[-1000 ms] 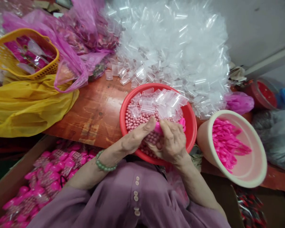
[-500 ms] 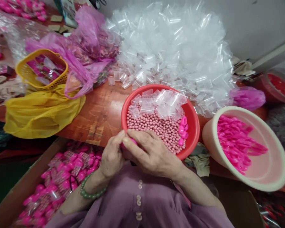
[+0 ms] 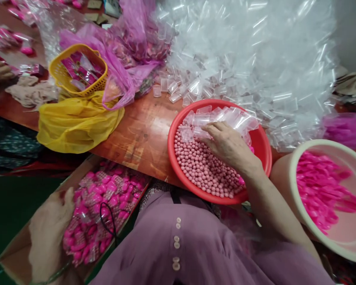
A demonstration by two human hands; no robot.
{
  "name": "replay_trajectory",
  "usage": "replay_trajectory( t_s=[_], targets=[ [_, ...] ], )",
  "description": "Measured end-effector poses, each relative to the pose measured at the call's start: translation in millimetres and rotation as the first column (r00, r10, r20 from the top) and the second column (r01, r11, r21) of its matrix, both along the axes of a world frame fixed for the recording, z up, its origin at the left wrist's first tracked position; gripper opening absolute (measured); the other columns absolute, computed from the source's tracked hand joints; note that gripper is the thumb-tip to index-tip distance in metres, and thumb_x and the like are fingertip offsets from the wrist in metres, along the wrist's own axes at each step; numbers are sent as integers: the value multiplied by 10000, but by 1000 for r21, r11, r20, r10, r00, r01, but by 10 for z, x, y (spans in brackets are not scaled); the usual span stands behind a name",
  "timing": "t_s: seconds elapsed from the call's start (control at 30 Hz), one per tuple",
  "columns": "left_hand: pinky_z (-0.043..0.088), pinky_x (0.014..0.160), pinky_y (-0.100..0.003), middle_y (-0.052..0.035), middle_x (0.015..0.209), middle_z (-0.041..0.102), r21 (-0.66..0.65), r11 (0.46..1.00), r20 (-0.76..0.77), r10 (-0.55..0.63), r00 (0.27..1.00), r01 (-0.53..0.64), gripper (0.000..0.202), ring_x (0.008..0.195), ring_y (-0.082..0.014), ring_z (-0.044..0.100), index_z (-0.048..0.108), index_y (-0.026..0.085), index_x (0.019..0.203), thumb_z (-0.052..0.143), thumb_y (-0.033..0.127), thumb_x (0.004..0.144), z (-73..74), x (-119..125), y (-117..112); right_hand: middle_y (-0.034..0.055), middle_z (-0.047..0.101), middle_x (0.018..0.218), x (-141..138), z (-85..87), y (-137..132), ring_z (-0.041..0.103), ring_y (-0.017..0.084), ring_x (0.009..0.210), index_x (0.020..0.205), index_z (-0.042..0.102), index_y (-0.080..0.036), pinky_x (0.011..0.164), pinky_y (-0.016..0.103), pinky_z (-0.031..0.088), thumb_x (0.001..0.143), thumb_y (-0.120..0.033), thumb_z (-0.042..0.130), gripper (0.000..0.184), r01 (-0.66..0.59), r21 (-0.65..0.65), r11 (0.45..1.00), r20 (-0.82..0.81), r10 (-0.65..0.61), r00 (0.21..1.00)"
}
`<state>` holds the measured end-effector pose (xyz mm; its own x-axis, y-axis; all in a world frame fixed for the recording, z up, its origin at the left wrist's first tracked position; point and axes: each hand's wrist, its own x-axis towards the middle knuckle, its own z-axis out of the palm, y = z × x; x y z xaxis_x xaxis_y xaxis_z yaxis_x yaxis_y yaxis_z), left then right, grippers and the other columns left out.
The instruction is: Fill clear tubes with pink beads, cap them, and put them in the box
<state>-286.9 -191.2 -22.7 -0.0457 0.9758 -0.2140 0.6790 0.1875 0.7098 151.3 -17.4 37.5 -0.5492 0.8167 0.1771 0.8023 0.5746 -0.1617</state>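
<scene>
The two hands have just parted; half a second ago they were closed together around a small pink piece in front of the red basin point(image 3: 262, 144), and now the left hand point(image 3: 49, 225) is down at the cardboard box point(image 3: 17, 253) while the right hand point(image 3: 233, 148) is over the basin; the pink piece no longer shows between them, and I cannot tell where it lies; the change looks like a break between one piece and another, with each hand at a different container.

The left hand is blurred, thumb and fingers beside the pink-ended tubes point(image 3: 106, 190) that fill the box; whether it grips anything I cannot tell. The right hand is palm down with loosely bent fingers, its tips at the near edge of the clear sleeves point(image 3: 201, 120), which lie inside the basin along its far side; I cannot tell whether it has hold of one. The pink beads point(image 3: 200, 170) spread below and to the left of that hand; a pink cap point(image 3: 241, 180) shows just beside the wrist; the pale bucket point(image 3: 281, 182) of pink strips point(image 3: 317, 186) stands to the right of the forearm.
</scene>
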Motion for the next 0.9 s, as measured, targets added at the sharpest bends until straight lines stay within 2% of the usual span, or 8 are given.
replay_trajectory(
  t_s=[0.07, 0.13, 0.17, 0.27, 0.4, 0.5, 0.7, 0.9],
  targets=[
    [419, 934, -596, -12, 780, 661, 180, 907, -296, 420, 858, -381, 179, 1234, -416, 562, 610, 279, 916, 581, 447, 864, 11, 165, 17, 145, 704, 1025, -39, 3, 87, 651, 286, 942, 1121, 660, -157, 813, 417, 518, 902, -241, 603, 242, 8, -38, 999, 72, -5, 997],
    [437, 1004, -615, -50, 1143, 690, 246, 858, -268, 507, 820, -450, 340, 1230, -395, 581, 617, 257, 1111, 578, 492, 868, 29, 476, 185, 139, 704, 988, -48, 6, 150, 659, 265, 856, 1100, 664, -151, 752, 381, 505, 895, -245, 611, 232, 35, -79, 996, 105, -27, 994],
    [452, 1023, -592, -71, 1230, 675, 288, 866, -189, 470, 862, -409, 383, 1202, -360, 611, 616, 229, 1165, 558, 488, 888, 45, 673, 309, 131, 704, 973, -44, 8, 177, 658, 254, 821, 1089, 663, -151, 731, 366, 498, 887, -256, 624, 230, 48, -101, 994, 105, -37, 994],
    [475, 1067, -471, -115, 1279, 670, 497, 867, -59, 77, 995, -38, 355, 1205, -263, 627, 614, 152, 1204, 487, 369, 954, 128, 1352, 695, 104, 701, 957, -10, 24, 248, 651, 235, 806, 1113, 642, -149, 731, 345, 494, 842, -297, 696, 313, 55, -164, 985, 48, -48, 998],
    [429, 1124, -456, -230, 1363, 592, 619, 671, -192, -374, 907, 408, 567, 1336, -298, 522, 542, 52, 1313, 534, 467, 927, 241, 2165, 915, 86, 662, 1013, 80, 94, 254, 627, 196, 785, 1237, 607, -179, 744, 339, 505, 792, -329, 754, 493, 8, -209, 978, -97, -29, 995],
    [336, 1152, -577, -315, 1483, 426, 524, 634, -331, -464, 822, 569, 869, 1426, -421, 373, 464, 13, 1405, 535, 671, 841, 238, 2515, 879, 39, 611, 979, 188, 143, 119, 567, 121, 667, 1241, 620, -237, 677, 297, 501, 818, -432, 725, 477, 12, -265, 964, -310, -97, 946],
    [177, 1172, -654, -286, 1593, 236, 337, 638, -452, -535, 714, 692, 981, 1495, -449, 184, 294, 115, 1535, 457, 760, 814, 213, 2694, 889, -5, 547, 993, 495, 45, -362, 496, 64, 547, 1228, 537, -265, 496, 235, 447, 790, -442, 755, 520, 36, -439, 898, -600, -323, 732],
    [195, 1195, -595, -290, 1603, 196, 234, 633, -493, -577, 651, 738, 950, 1504, -434, 161, 275, 74, 1536, 551, 658, 840, 243, 2813, 1056, 59, 607, 1037, 686, 79, -699, 605, 165, 757, 1238, 570, -233, 729, 327, 532, 818, -404, 738, 484, 162, -288, 944, -350, -262, 900]
  ],
)
